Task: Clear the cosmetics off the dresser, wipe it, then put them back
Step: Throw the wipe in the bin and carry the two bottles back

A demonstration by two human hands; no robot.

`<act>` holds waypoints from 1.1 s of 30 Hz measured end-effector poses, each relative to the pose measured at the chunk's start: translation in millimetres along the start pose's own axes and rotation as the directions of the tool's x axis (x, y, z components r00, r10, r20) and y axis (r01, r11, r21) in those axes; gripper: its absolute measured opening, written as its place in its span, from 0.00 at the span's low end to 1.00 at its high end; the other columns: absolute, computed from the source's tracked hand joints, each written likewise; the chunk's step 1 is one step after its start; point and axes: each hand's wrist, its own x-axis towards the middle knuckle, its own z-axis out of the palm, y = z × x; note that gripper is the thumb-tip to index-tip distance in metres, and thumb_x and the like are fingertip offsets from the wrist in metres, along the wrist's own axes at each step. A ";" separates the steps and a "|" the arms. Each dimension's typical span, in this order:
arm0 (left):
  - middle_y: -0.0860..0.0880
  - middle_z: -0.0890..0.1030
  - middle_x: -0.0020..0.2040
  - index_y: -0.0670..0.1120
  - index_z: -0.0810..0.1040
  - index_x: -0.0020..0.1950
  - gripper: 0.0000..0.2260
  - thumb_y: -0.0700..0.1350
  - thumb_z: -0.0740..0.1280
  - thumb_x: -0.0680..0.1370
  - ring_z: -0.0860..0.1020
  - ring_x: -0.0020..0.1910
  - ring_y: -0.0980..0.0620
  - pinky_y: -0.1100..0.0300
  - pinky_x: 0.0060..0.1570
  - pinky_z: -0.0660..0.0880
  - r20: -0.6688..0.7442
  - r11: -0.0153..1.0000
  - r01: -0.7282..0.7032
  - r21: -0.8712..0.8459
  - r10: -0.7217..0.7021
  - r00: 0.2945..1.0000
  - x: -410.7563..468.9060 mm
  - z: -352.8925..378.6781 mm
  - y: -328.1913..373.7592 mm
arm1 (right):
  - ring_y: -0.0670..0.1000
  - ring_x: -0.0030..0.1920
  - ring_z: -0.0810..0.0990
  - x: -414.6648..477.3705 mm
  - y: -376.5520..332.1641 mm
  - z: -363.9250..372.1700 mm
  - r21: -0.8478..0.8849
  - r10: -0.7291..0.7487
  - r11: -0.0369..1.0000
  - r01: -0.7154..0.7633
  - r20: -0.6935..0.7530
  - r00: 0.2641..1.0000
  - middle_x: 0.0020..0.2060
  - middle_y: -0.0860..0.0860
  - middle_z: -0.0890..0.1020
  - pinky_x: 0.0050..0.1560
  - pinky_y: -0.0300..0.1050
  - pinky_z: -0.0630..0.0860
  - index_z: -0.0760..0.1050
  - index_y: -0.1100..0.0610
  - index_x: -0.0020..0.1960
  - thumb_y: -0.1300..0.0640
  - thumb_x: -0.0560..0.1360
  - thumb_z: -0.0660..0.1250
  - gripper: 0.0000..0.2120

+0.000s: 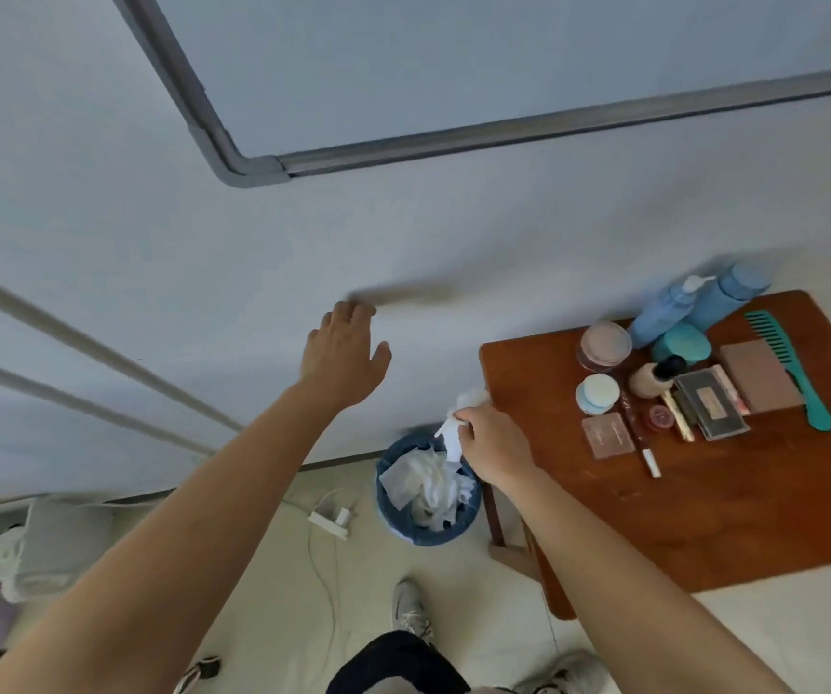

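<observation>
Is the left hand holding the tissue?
No, the right hand pinches the tissue above the bin; the left hand is open and empty.

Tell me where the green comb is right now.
In the head view, the green comb lies on the dresser, far right, beside the brown palette.

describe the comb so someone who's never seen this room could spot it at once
Start at the brown wooden dresser on the right of the view. Cosmetics cluster at its far end, and the comb lies at the right edge of that cluster, beside a flat tan box. It is the only long teal toothed thing there.
</observation>
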 end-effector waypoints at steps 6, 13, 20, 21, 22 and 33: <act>0.43 0.71 0.63 0.41 0.71 0.65 0.20 0.45 0.67 0.75 0.74 0.58 0.41 0.48 0.51 0.74 -0.121 0.989 -0.148 0.017 0.149 0.982 18.2 16.6 -28.6 | 0.58 0.63 0.75 22.5 10.7 81.2 0.006 0.170 0.982 -0.188 0.400 0.901 0.66 0.57 0.75 0.63 0.55 0.74 0.68 0.55 0.72 0.63 0.80 0.56 0.20; 0.42 0.72 0.61 0.40 0.72 0.63 0.21 0.46 0.68 0.73 0.73 0.58 0.41 0.48 0.49 0.75 -0.089 0.985 -0.169 0.024 0.170 0.981 16.1 32.3 -43.4 | 0.54 0.70 0.71 18.8 20.7 86.1 0.132 0.254 0.948 -0.288 0.227 0.940 0.71 0.54 0.71 0.69 0.50 0.69 0.65 0.54 0.75 0.56 0.83 0.56 0.21; 0.42 0.77 0.57 0.41 0.76 0.58 0.12 0.44 0.66 0.77 0.77 0.52 0.39 0.45 0.51 0.74 -0.273 0.972 -0.222 -0.080 0.193 0.943 19.9 25.4 0.6 | 0.49 0.59 0.77 -13.3 9.0 -36.1 0.089 0.059 0.995 -0.034 -0.299 0.952 0.59 0.48 0.81 0.63 0.49 0.73 0.77 0.52 0.64 0.52 0.82 0.58 0.15; 0.42 0.78 0.56 0.41 0.76 0.57 0.11 0.44 0.66 0.77 0.77 0.52 0.39 0.44 0.51 0.73 -0.291 0.966 -0.239 -0.100 0.201 0.935 21.9 26.8 13.8 | 0.49 0.60 0.77 -18.1 16.5 -55.0 0.057 0.049 0.998 -0.030 -0.364 0.930 0.59 0.48 0.81 0.64 0.49 0.72 0.77 0.51 0.64 0.52 0.82 0.58 0.15; 0.42 0.78 0.56 0.41 0.76 0.57 0.11 0.44 0.66 0.77 0.77 0.52 0.39 0.44 0.51 0.73 -0.300 0.959 -0.257 -0.118 0.213 0.930 23.3 28.4 28.0 | 0.48 0.61 0.76 -23.7 25.4 -73.2 0.043 0.061 0.998 -0.047 -0.417 0.907 0.59 0.48 0.80 0.65 0.49 0.72 0.77 0.51 0.65 0.52 0.82 0.59 0.14; 0.49 0.70 0.70 0.48 0.67 0.72 0.21 0.51 0.63 0.79 0.71 0.67 0.48 0.49 0.64 0.71 0.027 0.881 -0.231 -0.413 0.265 0.964 31.3 84.2 194.5 | 0.51 0.71 0.69 -61.1 164.9 -165.2 0.357 0.407 0.900 -0.249 -0.489 0.771 0.72 0.49 0.70 0.63 0.43 0.67 0.63 0.50 0.74 0.50 0.80 0.63 0.24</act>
